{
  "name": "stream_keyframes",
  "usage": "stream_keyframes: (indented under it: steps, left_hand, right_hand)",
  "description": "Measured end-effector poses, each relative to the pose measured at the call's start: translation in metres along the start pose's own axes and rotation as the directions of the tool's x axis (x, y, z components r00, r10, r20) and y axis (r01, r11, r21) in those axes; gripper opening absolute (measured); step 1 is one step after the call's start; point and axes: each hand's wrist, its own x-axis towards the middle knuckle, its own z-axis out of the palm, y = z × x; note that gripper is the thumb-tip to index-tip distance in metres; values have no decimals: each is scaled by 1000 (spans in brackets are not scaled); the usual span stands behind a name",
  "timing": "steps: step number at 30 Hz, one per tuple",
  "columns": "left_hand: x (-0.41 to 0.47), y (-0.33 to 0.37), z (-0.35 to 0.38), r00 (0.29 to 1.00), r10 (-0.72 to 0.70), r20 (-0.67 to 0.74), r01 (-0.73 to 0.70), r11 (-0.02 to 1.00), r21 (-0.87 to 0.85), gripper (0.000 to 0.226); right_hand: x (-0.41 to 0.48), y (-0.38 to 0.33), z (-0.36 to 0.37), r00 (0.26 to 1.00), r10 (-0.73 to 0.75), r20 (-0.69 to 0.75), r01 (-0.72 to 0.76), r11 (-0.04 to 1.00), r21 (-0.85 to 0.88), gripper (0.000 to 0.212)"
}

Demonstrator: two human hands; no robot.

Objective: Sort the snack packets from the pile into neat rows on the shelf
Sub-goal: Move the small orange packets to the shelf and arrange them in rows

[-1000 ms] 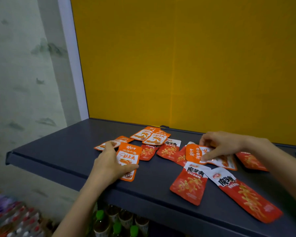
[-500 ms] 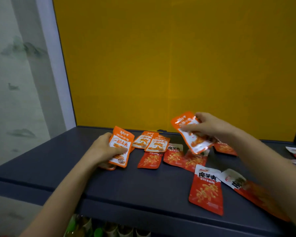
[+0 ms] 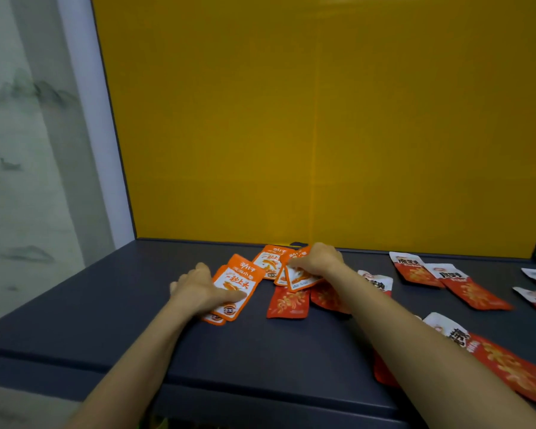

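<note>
Left hand (image 3: 195, 289) and right hand (image 3: 321, 261) at work on the shelf (image 3: 106, 305).
Left fingers and thumb grip the near orange packet (image 3: 239, 281); right fingers pinch the far orange packet (image 3: 300, 278) over others; red packets (image 3: 288, 303) lie beside.

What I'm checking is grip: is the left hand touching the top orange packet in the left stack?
Touching. In the head view the left hand lays its thumb across the face of the top orange packet.
</note>
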Motion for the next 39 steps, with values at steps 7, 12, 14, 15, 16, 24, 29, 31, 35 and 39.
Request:
stream_keyframes:
  steps: [7, 12, 14, 15, 16, 24, 29, 31, 35, 39]
  left_hand:
    - [-3, -1, -6, 998, 47, 45, -31, 955, -296, 57]
    - [2, -6, -7, 996, 54, -76, -86, 855, -512, 39]
    - [4, -3, -8, 998, 54, -31, -61, 739, -671, 30]
    - [6, 0, -8, 999, 53, -8, -43, 684, -728, 25]
    - [8, 4, -8, 998, 54, 9, -28, 643, -765, 23]
    - [33, 28, 5, 998, 17, 54, 36, 559, -829, 18]
    - [42, 36, 10, 997, 17, 81, 59, 548, -834, 4]
    - [46, 45, 13, 994, 45, 96, 55, 555, -830, 6]
    - [59, 68, 30, 989, 108, 98, 1, 670, -742, 29]
    - [67, 82, 44, 997, 80, -5, -80, 986, -148, 60]
  right_hand:
    - [-6, -9, -7, 1000, 24, 18, -25, 1000, 9, 39]
    - [-2, -11, -10, 999, 45, -1, -44, 983, 180, 63]
    - [-4, -11, -9, 999, 47, -17, -41, 958, 284, 81]
    - [-5, -10, -9, 999, 49, -22, -39, 948, 317, 84]
    - [-5, -9, -8, 998, 55, -18, -45, 936, 348, 85]
    - [-9, -4, -11, 994, -7, 109, -58, 810, 583, 73]
    - [-8, -2, -27, 996, -69, 62, -8, 600, 800, 43]
    - [-7, 3, -46, 997, -71, 28, 12, 507, 862, 18]
    - [-21, 34, -91, 999, -28, 21, -9, 355, 935, 8]
    - [-41, 75, -117, 996, 84, 32, -53, 263, 963, 12]
